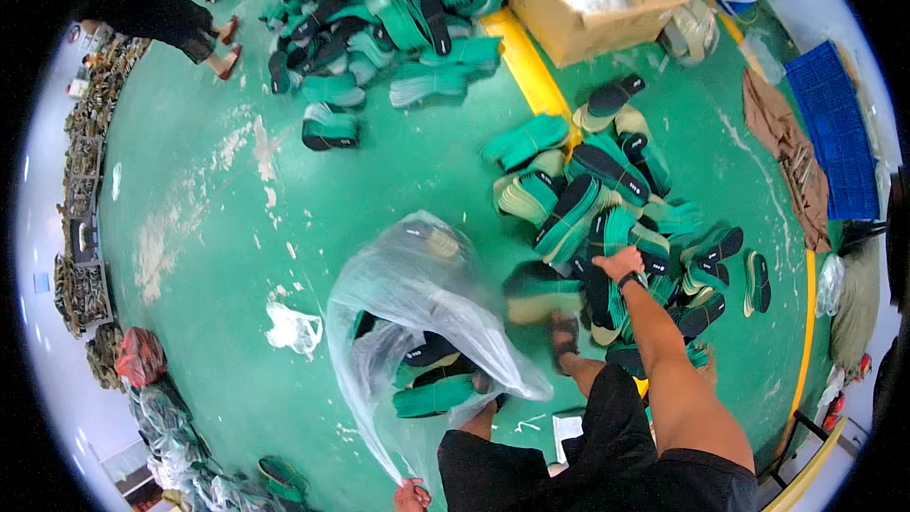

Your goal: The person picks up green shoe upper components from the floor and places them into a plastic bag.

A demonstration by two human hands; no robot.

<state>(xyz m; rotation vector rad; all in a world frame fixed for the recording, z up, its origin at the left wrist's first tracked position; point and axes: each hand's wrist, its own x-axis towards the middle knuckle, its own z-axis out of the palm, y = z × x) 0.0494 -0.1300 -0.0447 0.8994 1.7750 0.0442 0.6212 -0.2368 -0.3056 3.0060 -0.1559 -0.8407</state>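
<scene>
My left hand point(411, 495) is closed on the edge of a large clear plastic bag point(379, 270) at the lower middle. Several bundles of insoles, green and black, lie inside the bag, one green bundle point(434, 396) near its mouth. Out to the right, my right hand point(621, 264) grips a bundle of insoles point(599, 299) in a loose pile; the fingertips are partly hidden among the insoles. Between the bag and that pile, another insole bundle point(542, 292) looks smeared by motion.
A larger heap of insole bundles point(398, 24) covers the floor at the far side. A cardboard box point(540, 14) with white contents stands beyond my pile. Blue crates point(834, 133) line the right wall. Another person point(156, 14) stands far left. A white plastic scrap point(294, 329) lies left of the bag.
</scene>
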